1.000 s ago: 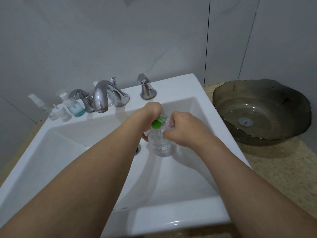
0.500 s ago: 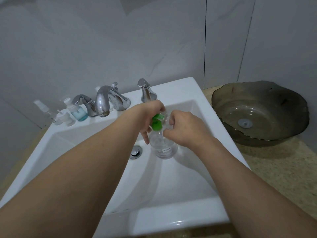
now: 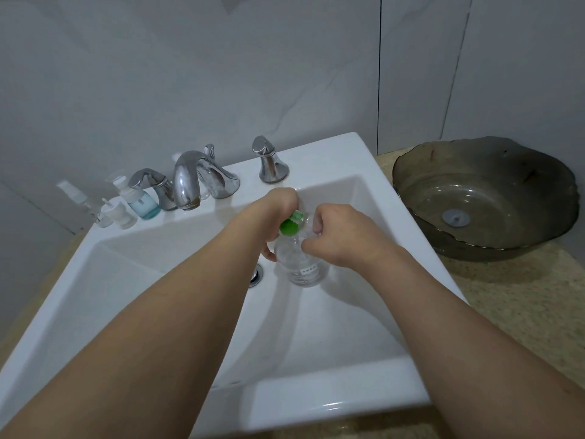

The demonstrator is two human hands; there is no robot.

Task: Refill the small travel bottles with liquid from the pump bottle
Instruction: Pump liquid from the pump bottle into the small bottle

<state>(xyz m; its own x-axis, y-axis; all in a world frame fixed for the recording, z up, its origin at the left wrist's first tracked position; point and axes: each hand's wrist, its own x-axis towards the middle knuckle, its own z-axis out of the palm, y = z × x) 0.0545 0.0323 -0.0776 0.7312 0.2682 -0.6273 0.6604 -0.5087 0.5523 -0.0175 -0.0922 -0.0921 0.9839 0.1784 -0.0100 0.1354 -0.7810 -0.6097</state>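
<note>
A clear pump bottle (image 3: 304, 267) with a green pump head (image 3: 290, 225) is held over the white sink (image 3: 177, 280). My left hand (image 3: 272, 213) curls around the green pump head and the bottle's far side. My right hand (image 3: 338, 237) grips the bottle's neck and shoulder from the right. Several small travel bottles stand on the sink's back left ledge: one with blue liquid (image 3: 142, 202), a clear one (image 3: 118, 212), and a tall clear spray bottle (image 3: 77, 198).
A chrome faucet (image 3: 193, 182) with two handles (image 3: 269, 163) stands at the back of the sink, and the drain (image 3: 255, 274) lies just left of the bottle. A dark glass vessel basin (image 3: 484, 198) sits on the beige counter (image 3: 506, 299) to the right.
Both hands have stayed on the pump bottle. The green pump head has turned slightly under my left hand, and the view has tilted a little.
</note>
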